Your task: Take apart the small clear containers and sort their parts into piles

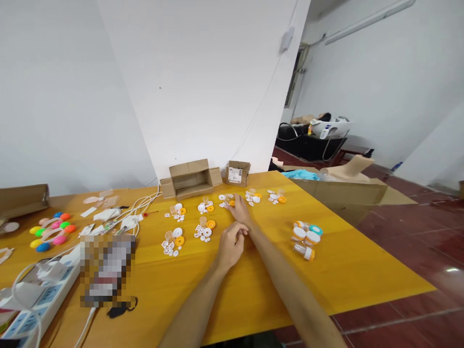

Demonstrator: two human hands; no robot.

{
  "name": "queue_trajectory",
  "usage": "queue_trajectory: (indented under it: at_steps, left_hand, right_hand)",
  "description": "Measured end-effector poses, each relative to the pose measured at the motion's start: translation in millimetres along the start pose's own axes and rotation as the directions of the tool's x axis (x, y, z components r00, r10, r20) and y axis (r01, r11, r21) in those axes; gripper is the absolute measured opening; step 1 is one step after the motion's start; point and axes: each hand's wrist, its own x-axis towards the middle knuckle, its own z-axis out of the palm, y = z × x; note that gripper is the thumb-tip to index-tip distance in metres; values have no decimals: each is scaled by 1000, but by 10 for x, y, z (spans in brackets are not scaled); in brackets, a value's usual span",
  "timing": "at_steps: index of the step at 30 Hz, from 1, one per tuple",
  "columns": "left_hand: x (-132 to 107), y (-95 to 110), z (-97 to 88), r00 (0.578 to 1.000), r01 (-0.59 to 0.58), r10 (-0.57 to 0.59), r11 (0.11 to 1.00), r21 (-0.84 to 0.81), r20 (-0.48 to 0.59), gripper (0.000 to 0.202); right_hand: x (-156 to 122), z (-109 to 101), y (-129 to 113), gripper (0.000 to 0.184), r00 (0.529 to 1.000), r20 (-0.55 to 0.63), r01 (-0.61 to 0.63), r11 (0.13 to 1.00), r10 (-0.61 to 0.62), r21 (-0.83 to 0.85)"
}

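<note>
My right hand (239,211) reaches over a small cluster at the back of the wooden table. Its fingers are bent down among white plastic discs (222,197), a clear cup and an orange ring-shaped lid (232,203). Whatever lies between the fingertips is too small to make out. Closer to me, my left hand (231,244) is loosely curled by the right wrist, with nothing visible in it. Left of it lies a similar cluster with a clear amber cup (203,222), an orange lid (210,224) and white cut-out discs (206,232).
More part clusters lie around, with closed jars (306,235) to the right. An open cardboard box (192,181) and a smaller box (237,174) stand against the wall. Cables, a power strip (43,299) and coloured balls (54,231) occupy the left side.
</note>
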Motion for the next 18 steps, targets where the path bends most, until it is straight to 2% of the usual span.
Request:
queue_trajectory:
  at_steps: [4, 9, 14, 18]
  left_hand:
    - [1, -4, 5, 1000, 7, -7, 1000, -5, -6, 29]
    - [4, -9, 1, 1000, 5, -5, 1000, -13, 1, 30]
    - [5, -13, -8, 1000, 5, -5, 1000, -12, -15, 29]
    - [2, -10, -8, 1000, 2, -2, 1000, 3, -18, 29]
  right_hand:
    - [-48, -10, -43, 43, 1000, 5, 13, 1000, -12, -18]
    - [-77, -9, -182, 50, 1000, 1, -22, 986, 23, -163]
    - [-38, -6, -274, 42, 997, -21, -76, 971, 73, -229]
    - [-43, -5, -224, 41, 999, -21, -52, 977, 49, -207]
